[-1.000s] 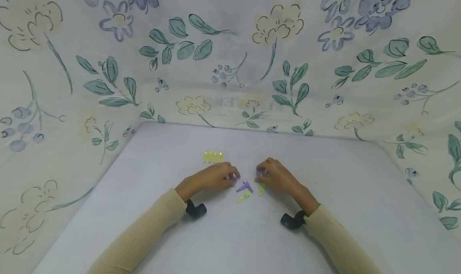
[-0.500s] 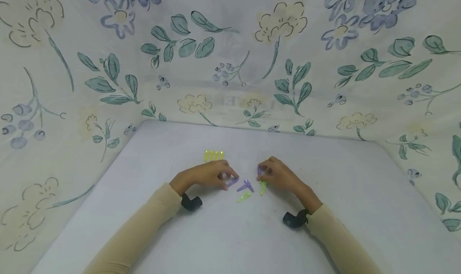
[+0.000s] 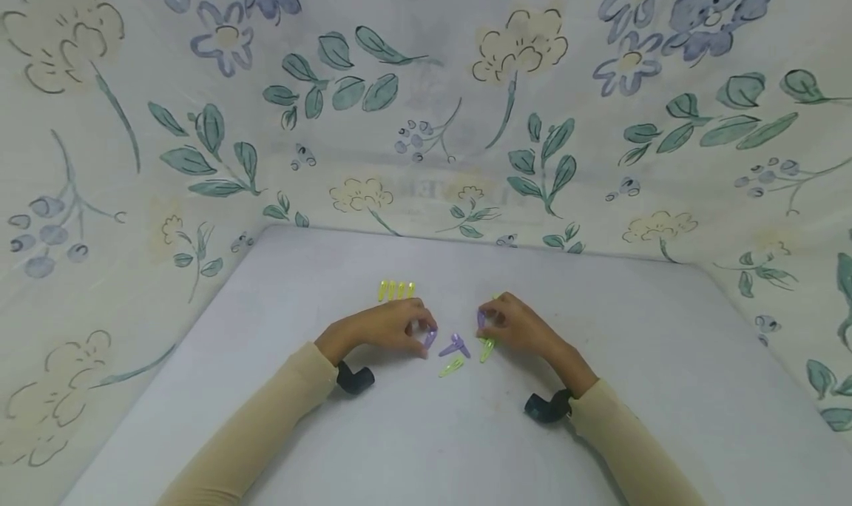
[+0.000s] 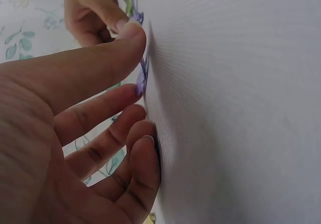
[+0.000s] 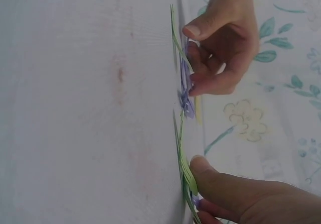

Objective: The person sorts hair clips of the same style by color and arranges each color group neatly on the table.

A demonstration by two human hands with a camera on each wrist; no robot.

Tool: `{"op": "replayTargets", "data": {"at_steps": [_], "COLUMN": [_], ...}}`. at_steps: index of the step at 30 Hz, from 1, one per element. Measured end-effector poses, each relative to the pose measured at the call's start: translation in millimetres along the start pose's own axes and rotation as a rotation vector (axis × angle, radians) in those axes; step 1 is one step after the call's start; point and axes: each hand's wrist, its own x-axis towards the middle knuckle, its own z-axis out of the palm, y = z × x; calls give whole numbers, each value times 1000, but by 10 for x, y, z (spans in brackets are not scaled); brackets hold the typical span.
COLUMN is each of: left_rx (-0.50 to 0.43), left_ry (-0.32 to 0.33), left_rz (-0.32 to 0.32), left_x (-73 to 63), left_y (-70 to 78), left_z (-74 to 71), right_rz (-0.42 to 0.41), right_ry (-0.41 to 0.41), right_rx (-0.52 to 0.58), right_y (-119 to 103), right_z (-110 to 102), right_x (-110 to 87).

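Note:
My left hand (image 3: 389,325) pinches a purple snap hair clip (image 3: 430,338) between thumb and index finger. In the left wrist view this clip (image 4: 141,81) spans the two fingertips, close to the table surface. My right hand (image 3: 522,327) holds another purple hair clip (image 3: 481,318) at its fingertips, just above a lime-green hair clip (image 3: 488,351). Between the hands lie crossed purple hair clips (image 3: 458,346). Nearer to me is a second lime-green clip (image 3: 450,367). From the right wrist, the right thumb partly covers its purple clip (image 5: 195,201), with green clips close by.
Several yellow hair clips (image 3: 396,291) stand in a neat row behind the left hand. The white table (image 3: 452,439) reaches back to a flower-printed cloth (image 3: 413,158). Dark wrist cameras (image 3: 356,379) sit at both cuffs.
My left hand has drawn slightly left, and the purple clip in its fingers has turned from nearly flat to steeper. The right hand keeps its place with its purple clip.

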Motion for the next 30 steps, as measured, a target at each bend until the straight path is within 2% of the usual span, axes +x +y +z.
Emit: {"op": "replayTargets", "data": {"at_steps": [9, 14, 17, 23, 30], "left_rx": [26, 17, 17, 16, -2], "left_ry": [25, 86, 126, 177, 210], "left_rz": [-37, -55, -69, -159, -254], "left_x": [-38, -104, -185, -413, -597], "left_y": [-50, -98, -170, -315, -381], "left_z": [5, -69, -114, -192, -294], "right_rz": [-1, -48, -63, -82, -72], "right_ry": [-22, -14, -9, -4, -6], "right_rx": [14, -5, -10, -6, -7], "right_y": [13, 50, 63, 44, 20], "right_z": [18, 8, -9, -32, -18], "right_x": [28, 34, 23, 0, 7]}}
